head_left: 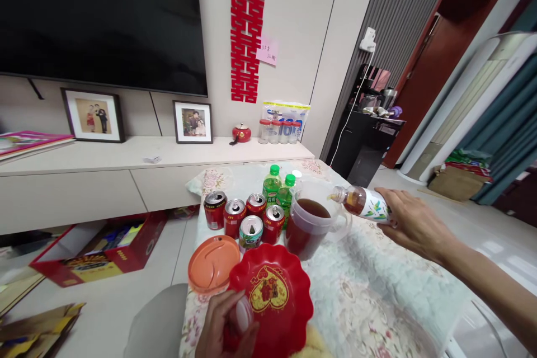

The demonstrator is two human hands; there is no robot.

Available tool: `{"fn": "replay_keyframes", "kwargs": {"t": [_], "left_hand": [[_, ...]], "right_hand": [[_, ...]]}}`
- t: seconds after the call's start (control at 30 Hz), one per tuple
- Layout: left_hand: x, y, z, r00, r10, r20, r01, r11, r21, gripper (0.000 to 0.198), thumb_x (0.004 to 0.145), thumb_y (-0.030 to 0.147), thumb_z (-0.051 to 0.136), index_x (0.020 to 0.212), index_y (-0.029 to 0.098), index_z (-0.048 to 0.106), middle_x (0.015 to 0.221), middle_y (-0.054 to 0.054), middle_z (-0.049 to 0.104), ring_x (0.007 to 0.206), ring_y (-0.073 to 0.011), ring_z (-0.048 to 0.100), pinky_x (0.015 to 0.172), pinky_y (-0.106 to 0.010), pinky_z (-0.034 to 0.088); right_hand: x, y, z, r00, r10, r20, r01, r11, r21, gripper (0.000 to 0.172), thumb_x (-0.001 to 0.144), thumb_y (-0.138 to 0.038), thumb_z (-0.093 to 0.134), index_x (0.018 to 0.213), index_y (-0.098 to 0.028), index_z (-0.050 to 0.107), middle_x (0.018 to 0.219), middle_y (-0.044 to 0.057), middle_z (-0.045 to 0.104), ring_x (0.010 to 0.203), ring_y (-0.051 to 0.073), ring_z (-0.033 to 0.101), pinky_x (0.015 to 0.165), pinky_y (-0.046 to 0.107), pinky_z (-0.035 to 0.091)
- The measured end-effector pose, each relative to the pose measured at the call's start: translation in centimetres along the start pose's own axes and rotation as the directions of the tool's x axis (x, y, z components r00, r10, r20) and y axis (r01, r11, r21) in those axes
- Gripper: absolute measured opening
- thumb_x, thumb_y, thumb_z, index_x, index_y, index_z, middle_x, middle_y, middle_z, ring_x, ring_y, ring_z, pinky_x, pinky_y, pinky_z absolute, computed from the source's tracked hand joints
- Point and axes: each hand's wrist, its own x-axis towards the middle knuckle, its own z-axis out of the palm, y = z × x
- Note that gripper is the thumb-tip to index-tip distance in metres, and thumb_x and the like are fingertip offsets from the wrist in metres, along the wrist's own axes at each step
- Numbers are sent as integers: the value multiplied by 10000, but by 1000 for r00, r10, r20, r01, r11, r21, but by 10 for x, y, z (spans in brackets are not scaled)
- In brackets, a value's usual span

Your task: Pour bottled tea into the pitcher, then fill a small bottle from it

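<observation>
In my right hand point(409, 222) is a clear plastic drink bottle point(373, 207) with a white leaf-patterned label and amber liquid inside. It lies almost level, its uncapped mouth pointing left at the rim of a translucent pitcher point(308, 229). Dark red-brown liquid fills much of that pitcher. My left hand point(220, 324) has its fingers closed around a round pale cap point(243, 315), over the left edge of a red scalloped plate point(289, 313) with a gold heart design. An orange round lid point(213, 263) lies beside the plate.
Several opened red cans point(235, 218) and a green-and-silver can point(250, 232) stand left of the pitcher. Behind it are two green-capped bottles point(272, 184). A floral cloth point(356, 285) covers the table. Beyond stands a white cabinet point(168, 151); a red box point(104, 251) sits on the floor.
</observation>
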Motion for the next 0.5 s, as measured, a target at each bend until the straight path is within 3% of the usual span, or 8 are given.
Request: {"fn": "replay_keyframes", "kwargs": {"t": [0.17,0.5], "left_hand": [[-1,-2,2,999,33,7,-33,999,10,385,870,494,733,1144,228,680,985,-75,758,839,-235,763,689,-311,649],[-1,2,1,999,-9,30,9,1000,-12,357,871,460,733,1141,233,678,1004,-75,761,847,-236,765,689,-311,651]], "right_hand": [[4,4,0,1000,-27,-14,26,999,-47,468,863,-260,532,1315,-157,466,1211,192,684,1044,365,660,822,462,498],[14,1,-14,996,-86,-10,83,980,-182,426,881,-216,528,1299,-136,495,1117,168,708,971,347,665,793,453,472]]}}
